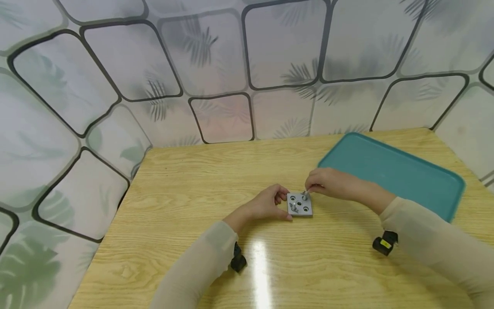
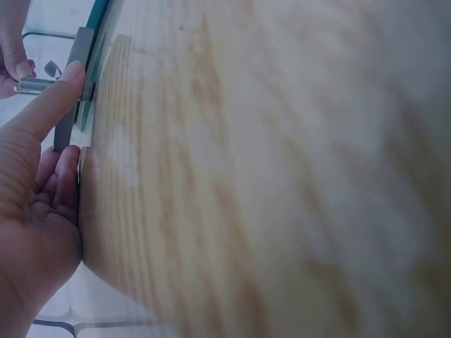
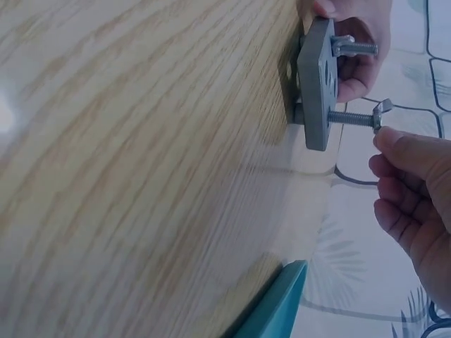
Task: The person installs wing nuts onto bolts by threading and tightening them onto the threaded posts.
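A square grey metal plate with several holes lies over the wooden table. My left hand grips it from the left, thumb at the near edge and fingers at the far corner. Two threaded bolts stand up through opposite corners. On the near-left bolt a wing nut sits low, close to the plate. At the tip of the far-right bolt is another wing nut, pinched between the thumb and index finger of my right hand. Below the plate, a bolt head shows at its underside.
A teal tray lies at the right of the table, partly behind my right forearm. Patterned curtain-like panels stand along the back and left. Small black cameras hang at both wrists.
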Demonstrator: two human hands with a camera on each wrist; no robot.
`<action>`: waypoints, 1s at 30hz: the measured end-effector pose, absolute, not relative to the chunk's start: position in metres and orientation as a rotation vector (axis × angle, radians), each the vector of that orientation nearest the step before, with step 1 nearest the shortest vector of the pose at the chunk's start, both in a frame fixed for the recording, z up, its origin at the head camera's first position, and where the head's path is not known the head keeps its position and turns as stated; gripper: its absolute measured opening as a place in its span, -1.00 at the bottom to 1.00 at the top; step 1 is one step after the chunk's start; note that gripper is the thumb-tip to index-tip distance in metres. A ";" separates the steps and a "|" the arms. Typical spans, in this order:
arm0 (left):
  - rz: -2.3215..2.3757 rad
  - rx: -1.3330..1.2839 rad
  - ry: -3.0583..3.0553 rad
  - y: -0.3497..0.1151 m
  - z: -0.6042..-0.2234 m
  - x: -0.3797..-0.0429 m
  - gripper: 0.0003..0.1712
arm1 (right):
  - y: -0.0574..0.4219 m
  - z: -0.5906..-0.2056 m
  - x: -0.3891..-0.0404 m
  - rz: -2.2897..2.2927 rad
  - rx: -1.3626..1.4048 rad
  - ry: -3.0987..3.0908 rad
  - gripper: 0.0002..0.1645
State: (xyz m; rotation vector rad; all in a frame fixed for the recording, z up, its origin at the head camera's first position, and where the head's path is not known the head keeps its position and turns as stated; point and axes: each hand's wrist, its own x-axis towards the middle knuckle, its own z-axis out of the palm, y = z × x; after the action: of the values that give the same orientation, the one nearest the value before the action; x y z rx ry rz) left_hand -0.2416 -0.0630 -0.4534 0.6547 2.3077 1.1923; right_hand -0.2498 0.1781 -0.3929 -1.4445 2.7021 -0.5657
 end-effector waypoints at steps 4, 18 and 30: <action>1.194 0.665 2.303 -0.063 -0.453 -0.242 -0.28 | 0.175 -0.390 -0.244 -0.535 -1.396 2.752 -0.94; 1.202 0.678 2.304 -0.064 -0.454 -0.243 -0.28 | 0.169 -0.387 -0.232 -0.486 -1.097 2.809 -0.87; 1.209 0.681 2.304 -0.065 -0.455 -0.244 -0.29 | 0.168 -0.382 -0.235 -0.517 -1.092 2.781 -0.91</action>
State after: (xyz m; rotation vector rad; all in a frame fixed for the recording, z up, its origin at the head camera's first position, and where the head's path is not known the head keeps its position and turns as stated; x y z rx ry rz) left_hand -0.2435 -0.0646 -0.4552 0.6814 2.3037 1.2092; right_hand -0.2353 0.1677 -0.3815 -1.0917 2.7809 -0.5166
